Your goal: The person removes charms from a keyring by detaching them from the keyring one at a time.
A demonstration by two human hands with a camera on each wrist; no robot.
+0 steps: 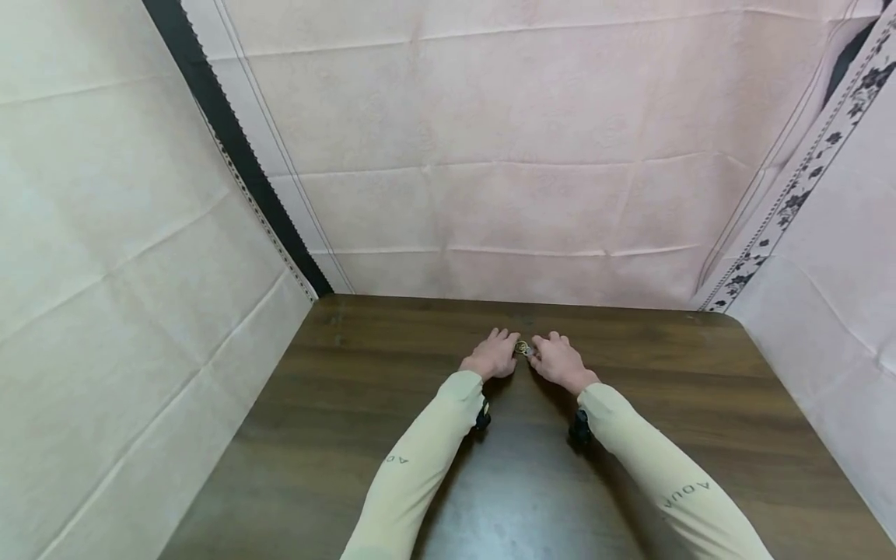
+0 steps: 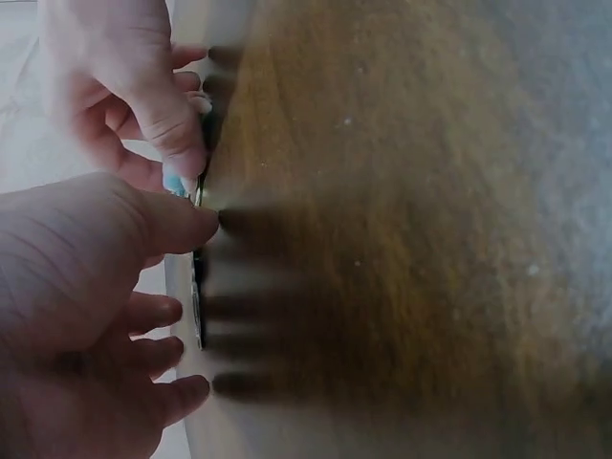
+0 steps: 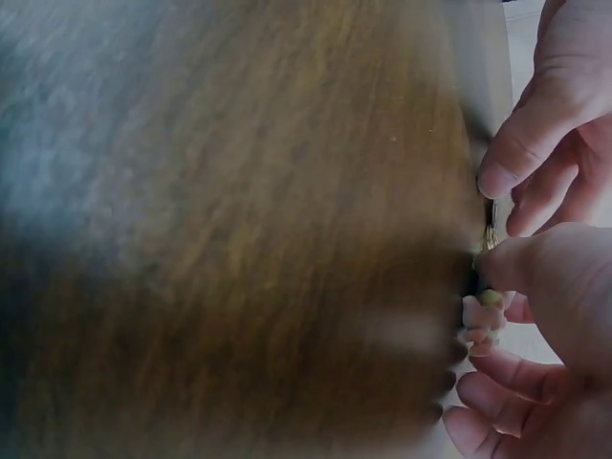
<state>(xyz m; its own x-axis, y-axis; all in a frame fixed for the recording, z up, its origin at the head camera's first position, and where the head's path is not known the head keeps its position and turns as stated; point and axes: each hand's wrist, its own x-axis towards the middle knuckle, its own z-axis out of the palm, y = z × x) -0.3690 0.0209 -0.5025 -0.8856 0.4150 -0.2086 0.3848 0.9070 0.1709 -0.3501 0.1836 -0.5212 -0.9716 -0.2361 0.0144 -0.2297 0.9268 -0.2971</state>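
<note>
A small keychain (image 1: 523, 348) lies low over the wooden table between the two hands, with gold-coloured metal showing. My left hand (image 1: 494, 354) has its thumb and fingertips at one end, where a thin flat metal piece (image 2: 197, 311) stands edge-on in the left wrist view. From the other side my right hand (image 1: 558, 361) pinches the keychain with thumb and forefinger. A little pale pinkish charm (image 3: 483, 320) with a green bit sits by the right fingers in the right wrist view. A short gold chain (image 3: 491, 236) shows between the thumbs. The fingers hide much of the keychain.
The brown wooden table (image 1: 336, 435) has its far edge just beyond the hands. Pale cloth (image 1: 518, 155) hangs behind it and at both sides, with a dark strip (image 1: 245, 155) at the left corner. Black wrist bands (image 1: 579, 429) sit under the sleeves.
</note>
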